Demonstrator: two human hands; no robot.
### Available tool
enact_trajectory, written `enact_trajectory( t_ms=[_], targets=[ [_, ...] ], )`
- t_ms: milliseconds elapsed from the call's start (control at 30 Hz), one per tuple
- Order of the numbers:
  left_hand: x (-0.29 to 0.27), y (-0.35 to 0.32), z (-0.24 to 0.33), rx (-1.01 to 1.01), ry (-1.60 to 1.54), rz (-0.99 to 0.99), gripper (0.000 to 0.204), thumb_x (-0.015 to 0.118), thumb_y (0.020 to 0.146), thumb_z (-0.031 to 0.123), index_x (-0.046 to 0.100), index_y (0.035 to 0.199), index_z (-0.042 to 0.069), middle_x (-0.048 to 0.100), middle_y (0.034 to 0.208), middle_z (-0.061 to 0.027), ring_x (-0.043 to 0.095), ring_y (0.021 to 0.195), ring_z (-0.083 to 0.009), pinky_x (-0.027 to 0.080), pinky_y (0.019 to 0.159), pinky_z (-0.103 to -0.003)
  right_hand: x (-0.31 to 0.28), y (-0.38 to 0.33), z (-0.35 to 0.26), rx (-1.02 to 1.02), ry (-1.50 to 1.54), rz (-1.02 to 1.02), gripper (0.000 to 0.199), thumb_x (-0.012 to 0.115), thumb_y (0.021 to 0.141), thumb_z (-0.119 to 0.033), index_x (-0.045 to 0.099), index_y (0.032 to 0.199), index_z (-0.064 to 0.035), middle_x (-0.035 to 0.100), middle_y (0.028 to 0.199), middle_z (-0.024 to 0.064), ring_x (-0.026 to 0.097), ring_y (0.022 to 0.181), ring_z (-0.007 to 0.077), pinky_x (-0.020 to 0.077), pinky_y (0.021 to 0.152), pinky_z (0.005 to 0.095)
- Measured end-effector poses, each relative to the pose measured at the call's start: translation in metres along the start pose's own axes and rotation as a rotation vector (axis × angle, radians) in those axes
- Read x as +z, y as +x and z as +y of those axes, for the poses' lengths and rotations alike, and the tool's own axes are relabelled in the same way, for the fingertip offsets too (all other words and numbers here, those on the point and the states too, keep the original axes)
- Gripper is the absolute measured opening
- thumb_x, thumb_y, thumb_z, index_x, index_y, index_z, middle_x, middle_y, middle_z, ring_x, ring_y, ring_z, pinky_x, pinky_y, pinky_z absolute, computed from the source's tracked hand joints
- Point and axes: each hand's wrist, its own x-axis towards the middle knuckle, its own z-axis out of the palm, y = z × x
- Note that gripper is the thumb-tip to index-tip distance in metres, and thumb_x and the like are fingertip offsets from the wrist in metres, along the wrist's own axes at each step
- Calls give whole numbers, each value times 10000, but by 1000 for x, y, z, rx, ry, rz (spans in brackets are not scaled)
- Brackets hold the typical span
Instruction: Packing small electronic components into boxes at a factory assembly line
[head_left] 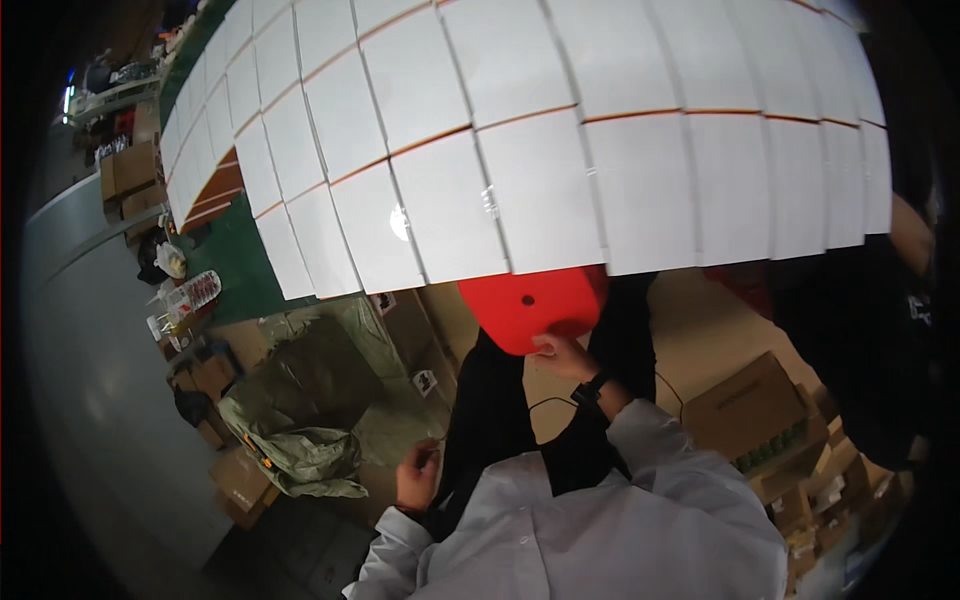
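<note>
A red plastic stool (528, 300) with a round hole in its seat stands partly under the near edge of the table. My right hand (562, 357), with a dark watch on the wrist, grips the seat's near edge, thumb on top. My left hand (418, 476) hangs low beside my left leg, its fingers loosely bent with nothing visible in them. Over the stool, rows of white flat boxes or stacks (540, 190) with thin orange edges cover the table.
A crumpled green-grey sack (310, 400) lies to the left, beside a cardboard box (436, 365). Plastic bottles (193, 293) stand farther left. Another person in dark clothes (850, 340) is at the right, near more cardboard boxes (745, 410). A cable (668, 385) runs across the floor.
</note>
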Motion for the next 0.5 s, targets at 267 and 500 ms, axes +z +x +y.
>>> enact_trajectory(
  t_ms=[267,500],
  targets=[
    [-81,66,117,394,-58,333,335,588,940,-4,582,1274,16,636,1205,-78,624,1041,-172,494,908,-304,-93,-68,-204,-358,-742,446,395,707,860,-232,603,1192,-46,649,1136,156,639,1053,337,514,902,453],
    [-160,157,286,991,244,490,380,537,932,-30,550,1311,-13,569,1328,-171,571,1200,-296,452,1016,-390,-124,-128,-285,-176,-1227,217,367,683,852,-267,652,1174,-94,655,1135,119,652,1025,319,517,905,434]
  ],
)
